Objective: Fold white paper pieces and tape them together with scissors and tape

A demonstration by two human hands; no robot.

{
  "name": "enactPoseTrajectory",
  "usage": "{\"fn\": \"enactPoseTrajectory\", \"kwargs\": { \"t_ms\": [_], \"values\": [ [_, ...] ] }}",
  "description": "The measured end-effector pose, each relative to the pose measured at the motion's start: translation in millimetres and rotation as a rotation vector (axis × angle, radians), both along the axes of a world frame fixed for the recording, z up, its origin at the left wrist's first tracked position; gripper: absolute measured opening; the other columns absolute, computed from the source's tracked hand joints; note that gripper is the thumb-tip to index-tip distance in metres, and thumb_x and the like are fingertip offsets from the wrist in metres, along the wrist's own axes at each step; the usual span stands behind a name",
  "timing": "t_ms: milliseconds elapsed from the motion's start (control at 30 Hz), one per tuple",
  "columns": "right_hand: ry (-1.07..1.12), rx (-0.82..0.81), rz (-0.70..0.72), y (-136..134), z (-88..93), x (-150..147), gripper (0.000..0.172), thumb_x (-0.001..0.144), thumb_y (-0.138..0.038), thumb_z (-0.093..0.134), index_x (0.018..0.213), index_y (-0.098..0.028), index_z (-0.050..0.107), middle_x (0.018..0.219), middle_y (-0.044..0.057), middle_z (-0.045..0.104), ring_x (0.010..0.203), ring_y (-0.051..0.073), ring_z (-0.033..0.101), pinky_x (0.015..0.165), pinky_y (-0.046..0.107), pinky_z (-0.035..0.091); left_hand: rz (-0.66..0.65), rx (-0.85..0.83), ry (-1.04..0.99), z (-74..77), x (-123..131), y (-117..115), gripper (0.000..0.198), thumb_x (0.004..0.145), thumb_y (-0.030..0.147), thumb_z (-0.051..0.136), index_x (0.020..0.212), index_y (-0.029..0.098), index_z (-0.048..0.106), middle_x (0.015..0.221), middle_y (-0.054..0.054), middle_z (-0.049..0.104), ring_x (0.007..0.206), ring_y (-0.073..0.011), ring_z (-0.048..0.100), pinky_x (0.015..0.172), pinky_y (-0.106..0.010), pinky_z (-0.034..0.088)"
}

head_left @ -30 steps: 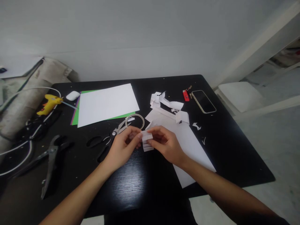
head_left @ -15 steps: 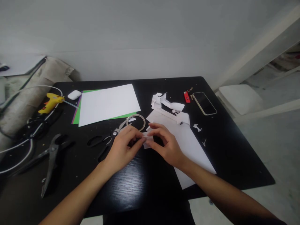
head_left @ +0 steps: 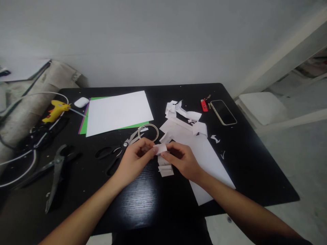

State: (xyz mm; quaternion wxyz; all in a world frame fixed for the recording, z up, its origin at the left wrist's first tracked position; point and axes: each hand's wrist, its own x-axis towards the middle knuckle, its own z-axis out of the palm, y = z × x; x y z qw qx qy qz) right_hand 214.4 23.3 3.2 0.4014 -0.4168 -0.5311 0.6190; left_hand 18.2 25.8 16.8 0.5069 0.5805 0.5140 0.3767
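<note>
A small strip of white paper with several creases hangs between my hands, its lower end folded near the black table. My left hand pinches its upper left edge between thumb and fingers. On the other side my right hand grips the same strip, thumb in front and fingers behind. Black-handled scissors lie open just beyond my left hand, against a ring-shaped roll of tape. Partly under my right forearm is a white sheet, with cut and folded paper scraps on its far end.
White paper lies over green sheets at the back left. A yellow glue gun, a white earbud case and pliers occupy the left side. A red lighter and a phone are at the right.
The paper strip has been raised and turned between my fingers, so its folded lower part now hangs in view. Both hands have shifted only slightly.
</note>
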Motion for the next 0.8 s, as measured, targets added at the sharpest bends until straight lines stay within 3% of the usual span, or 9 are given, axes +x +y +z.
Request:
{"fn": "enactPoseTrajectory", "kwargs": {
  "t_ms": [133, 200, 300, 400, 467, 600, 800],
  "values": [
    [0.011, -0.041, -0.033, 0.6, 2.3, -0.7, 0.023, 0.087, -0.044, 0.077, 0.084, -0.021, 0.074, 0.075, 0.000, 0.067, 0.068, 0.017, 0.060, 0.065, 0.030, 0.048, -0.048, 0.073, 0.177, 7.8, -16.4, 6.6, 0.027, 0.095, 0.046, 0.065, 0.097, 0.020, 0.073, 0.074, -0.001, 0.068, 0.066, -0.0156, 0.060, 0.061, -0.026, 0.046],
    [0.003, -0.044, -0.051, 1.5, 2.4, -0.6, 0.022, 0.088, -0.042, 0.076, 0.084, -0.021, 0.075, 0.076, 0.001, 0.069, 0.070, 0.017, 0.062, 0.066, 0.030, 0.049, -0.065, 0.109, 0.336, 15.3, -36.9, 10.5, 0.029, 0.097, 0.049, 0.062, 0.102, 0.023, 0.074, 0.087, -0.003, 0.074, 0.079, -0.0195, 0.067, 0.070, -0.028, 0.050],
    [-0.013, -0.047, -0.071, 2.4, 1.7, -0.2, 0.021, 0.089, -0.041, 0.075, 0.085, -0.020, 0.076, 0.079, 0.003, 0.073, 0.072, 0.018, 0.064, 0.068, 0.031, 0.049, -0.047, 0.136, 0.690, 21.4, -77.4, 10.6, 0.032, 0.096, 0.054, 0.060, 0.094, 0.024, 0.073, 0.088, -0.005, 0.075, 0.072, -0.0229, 0.067, 0.067, -0.032, 0.048],
    [-0.004, -0.057, -0.075, 2.4, 1.5, -0.2, 0.021, 0.089, -0.041, 0.075, 0.085, -0.021, 0.076, 0.079, 0.002, 0.074, 0.072, 0.018, 0.065, 0.067, 0.032, 0.051, -0.005, 0.184, 0.963, 15.0, -113.5, 1.7, 0.033, 0.088, 0.056, 0.065, 0.094, 0.024, 0.070, 0.094, -0.010, 0.074, 0.079, -0.0308, 0.069, 0.073, -0.040, 0.050],
    [0.013, -0.070, -0.073, 2.4, 1.7, -0.1, 0.020, 0.088, -0.041, 0.075, 0.085, -0.021, 0.076, 0.079, 0.002, 0.074, 0.073, 0.019, 0.067, 0.069, 0.032, 0.052, -0.039, 0.180, 1.034, 6.7, -127.7, -6.0, 0.035, 0.085, 0.057, 0.067, 0.095, 0.023, 0.069, 0.096, -0.013, 0.073, 0.084, -0.0349, 0.070, 0.077, -0.044, 0.052],
    [0.058, -0.117, -0.071, 3.3, 1.4, 0.5, 0.019, 0.087, -0.040, 0.077, 0.086, -0.021, 0.077, 0.080, 0.003, 0.075, 0.074, 0.018, 0.070, 0.068, 0.031, 0.054, -0.080, 0.171, 1.089, -4.0, -131.5, -14.0, 0.037, 0.083, 0.053, 0.067, 0.101, 0.021, 0.068, 0.103, -0.017, 0.071, 0.092, -0.0400, 0.070, 0.081, -0.050, 0.053],
    [0.199, -0.233, -0.050, 6.7, -1.9, 2.1, 0.021, 0.086, -0.040, 0.080, 0.084, -0.019, 0.077, 0.075, 0.002, 0.076, 0.071, 0.017, 0.071, 0.071, 0.030, 0.056, -0.168, 0.058, 1.212, 2.7, -119.4, -9.7, 0.034, 0.082, 0.048, 0.058, 0.097, 0.018, 0.064, 0.101, -0.018, 0.069, 0.087, -0.0387, 0.070, 0.079, -0.049, 0.054]
  ]
}}
